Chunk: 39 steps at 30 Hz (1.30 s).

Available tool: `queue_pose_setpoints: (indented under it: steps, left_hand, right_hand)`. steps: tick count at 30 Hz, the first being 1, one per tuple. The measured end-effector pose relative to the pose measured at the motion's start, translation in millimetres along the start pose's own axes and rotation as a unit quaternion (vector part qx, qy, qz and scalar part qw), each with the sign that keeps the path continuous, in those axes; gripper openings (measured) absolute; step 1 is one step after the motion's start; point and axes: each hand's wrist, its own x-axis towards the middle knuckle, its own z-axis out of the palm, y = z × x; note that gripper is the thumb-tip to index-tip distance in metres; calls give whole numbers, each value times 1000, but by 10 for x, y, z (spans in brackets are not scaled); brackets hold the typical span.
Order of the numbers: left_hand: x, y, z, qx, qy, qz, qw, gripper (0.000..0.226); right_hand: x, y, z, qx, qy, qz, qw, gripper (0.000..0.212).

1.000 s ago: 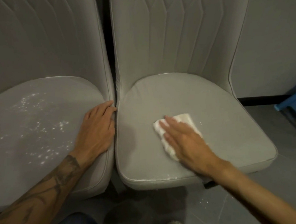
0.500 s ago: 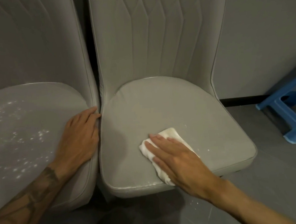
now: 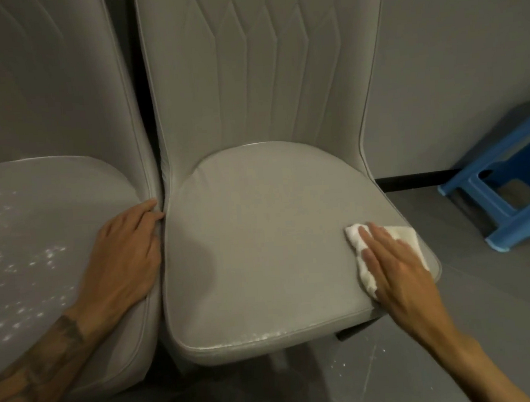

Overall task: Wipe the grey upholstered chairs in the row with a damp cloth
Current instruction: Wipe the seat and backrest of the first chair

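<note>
Two grey upholstered chairs stand side by side against a grey wall [image 3: 467,61], their seats almost touching. The right hand [image 3: 397,270] lies flat on a folded white cloth [image 3: 407,234] and presses it down; its fingers [image 3: 382,239] are straight and a little spread, pointing to the back of the seat. The cloth is on the right chair [image 3: 260,248], at the front right corner of the seat, close to the edge, and parts of it show beyond the fingertips and along the side of the palm. The left hand [image 3: 120,258] rests palm down on the right edge of the left chair [image 3: 38,201], with its fingers [image 3: 142,215] straight and held close together, the tips at the narrow gap between the two chairs. Many small white specks [image 3: 42,257] are scattered on the seat of the left chair, and a thin line of white residue [image 3: 260,337] sits along the front rim of the right chair. A blue plastic stool [image 3: 507,190] stands on the grey floor [image 3: 484,311] to the right, well apart from the chairs
</note>
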Motion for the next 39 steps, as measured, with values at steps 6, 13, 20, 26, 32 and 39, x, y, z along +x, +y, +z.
queue_pose_setpoints:
  steps: [6, 13, 20, 26, 32, 39]
  left_hand:
    - [0, -54, 37, 7, 3, 11, 1000, 52]
    - [17, -78, 65, 8, 14, 24, 1000, 52]
    - [18, -98, 84, 9, 19, 22, 1000, 49]
    - [3, -71, 50, 9, 13, 35, 999, 49]
    - [-19, 34, -7, 7, 2, 15, 1000, 49]
    - [-10, 80, -39, 9, -10, -8, 1000, 48]
  right_hand:
    - [-184, -724, 336, -9, -51, -160, 986, 48]
    - [-181, 122, -101, 27, -4, -38, 999, 47]
    - [-366, -224, 209, -2, -4, -91, 996, 50]
    - [-238, 261, -69, 8, -16, -78, 997, 51]
    - [-351, -112, 167, -23, -35, -156, 987, 54]
    - [-201, -489, 182, -31, -131, -279, 951, 57]
